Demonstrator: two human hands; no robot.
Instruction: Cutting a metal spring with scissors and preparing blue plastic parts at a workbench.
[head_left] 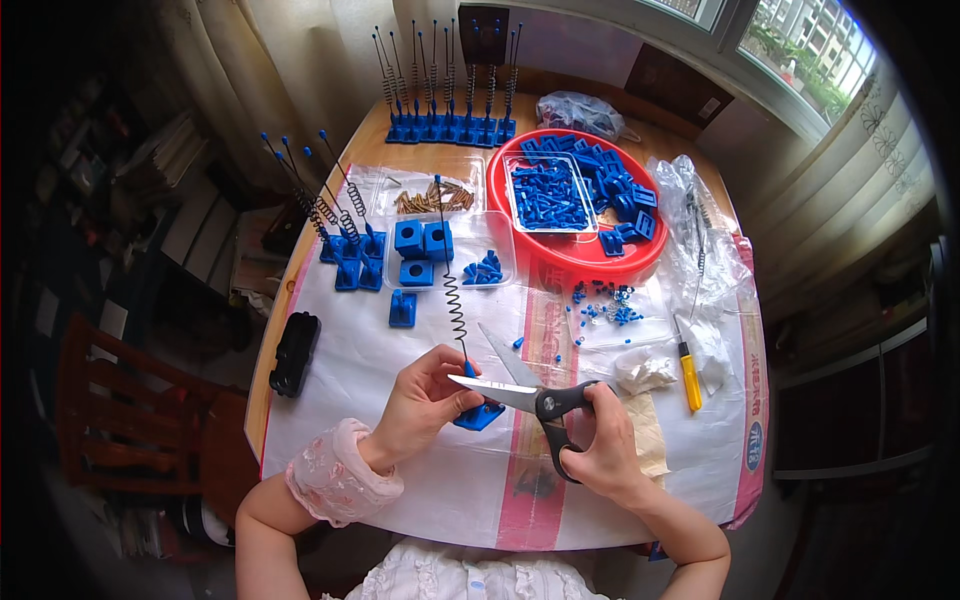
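Your left hand (425,400) came in from the near left, wrist bent and fingers curled, clamped on a small blue block (480,414) resting on the surface (420,490). A thin rod with a coiled spring (452,290) stood up from that block, leaning slightly toward the far side. Your right hand (598,440) reached in from the near right, thumb and fingers through the black loops of the scissors (522,392). Their blades were parted, tips pointing left at the rod's base just above the block. Far right of the hands sat a red tray (585,262) of blue parts, and a yellow-handled screwdriver (688,375) lay to the right.
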